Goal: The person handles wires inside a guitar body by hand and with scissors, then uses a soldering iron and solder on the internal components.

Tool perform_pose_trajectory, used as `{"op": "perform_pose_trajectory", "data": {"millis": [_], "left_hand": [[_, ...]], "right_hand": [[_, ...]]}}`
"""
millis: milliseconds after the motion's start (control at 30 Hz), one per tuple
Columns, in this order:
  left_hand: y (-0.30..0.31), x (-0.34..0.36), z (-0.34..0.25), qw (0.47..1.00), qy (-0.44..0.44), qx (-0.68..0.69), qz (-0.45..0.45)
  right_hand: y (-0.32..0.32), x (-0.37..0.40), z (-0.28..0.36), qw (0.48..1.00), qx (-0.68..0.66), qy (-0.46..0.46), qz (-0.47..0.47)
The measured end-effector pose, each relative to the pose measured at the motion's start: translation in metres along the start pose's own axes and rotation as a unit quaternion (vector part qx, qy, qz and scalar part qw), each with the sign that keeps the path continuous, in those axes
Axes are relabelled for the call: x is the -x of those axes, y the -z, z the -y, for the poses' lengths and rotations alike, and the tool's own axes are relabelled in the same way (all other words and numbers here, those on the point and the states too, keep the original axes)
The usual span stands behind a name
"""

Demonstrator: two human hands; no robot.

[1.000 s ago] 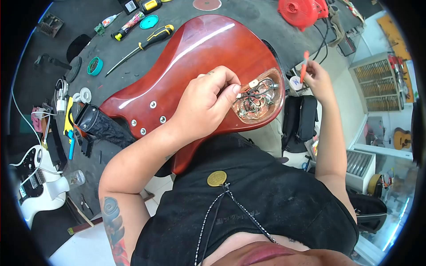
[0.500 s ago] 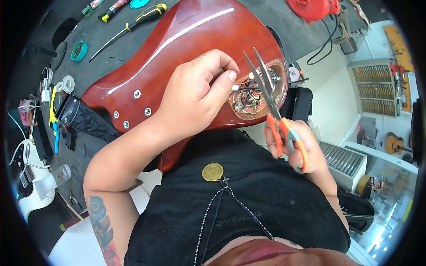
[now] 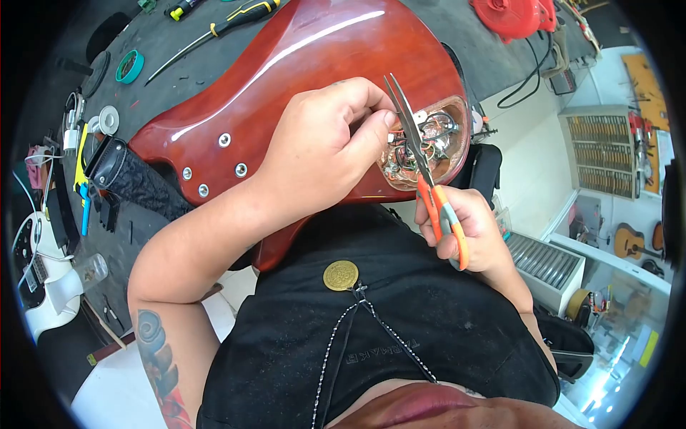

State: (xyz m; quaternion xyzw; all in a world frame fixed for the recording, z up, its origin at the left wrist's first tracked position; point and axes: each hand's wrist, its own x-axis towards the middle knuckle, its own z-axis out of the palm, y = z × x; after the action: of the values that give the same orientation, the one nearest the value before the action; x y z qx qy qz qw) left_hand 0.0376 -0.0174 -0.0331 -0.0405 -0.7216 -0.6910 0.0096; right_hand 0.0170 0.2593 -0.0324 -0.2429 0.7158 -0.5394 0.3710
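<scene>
Guitar body [image 3: 307,64]: red-brown, glossy, lying on the bench [image 3: 161,100] with its near edge toward the person's lap. Four metal-ringed holes noted at its left end. At its right end, a cavity [image 3: 464,139], copper-toned inside, contains a tangle of wires [image 3: 439,126]; finer parts too small to identify.

Scissors [image 3: 426,171]: orange and grey handles, blades slanting up across the cavity, tips a little apart.

Right hand [image 3: 475,225]: holds the scissors by the handles, just off the body's near edge.

Left hand [image 3: 321,139]: raised over the body, thumb and forefinger pinched together at the cavity's left side. Whether a wire is held between them cannot be determined. Blades pass just beside these fingertips; contact cannot be confirmed.

Surroundings: screwdriver [image 3: 246,16], black and yellow, on the bench beyond the body; teal ring [image 3: 139,68] left of it; red blower [image 3: 516,16] at the far right. White guitar [image 3: 63,292] to the lower left, clear jar [image 3: 91,270] beside it. Rack [image 3: 597,151] stands well apart to the right.
</scene>
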Motion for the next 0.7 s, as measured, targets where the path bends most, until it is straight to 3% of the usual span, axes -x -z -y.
{"op": "perform_pose_trajectory", "data": {"millis": [367,500,700], "left_hand": [[0.0,-0.001,0.0,0.999,-0.009,-0.002,-0.041],[0.0,0.001,0.002,1.0,0.002,0.021,-0.017],[-0.001,0.001,0.005,0.999,-0.035,0.005,-0.031]], "right_hand": [[-0.002,0.002,0.004,0.999,0.049,0.01,-0.01],[-0.004,0.003,0.007,0.999,0.038,0.008,-0.015],[-0.005,0.002,0.011,0.995,0.093,0.025,-0.016]]}}
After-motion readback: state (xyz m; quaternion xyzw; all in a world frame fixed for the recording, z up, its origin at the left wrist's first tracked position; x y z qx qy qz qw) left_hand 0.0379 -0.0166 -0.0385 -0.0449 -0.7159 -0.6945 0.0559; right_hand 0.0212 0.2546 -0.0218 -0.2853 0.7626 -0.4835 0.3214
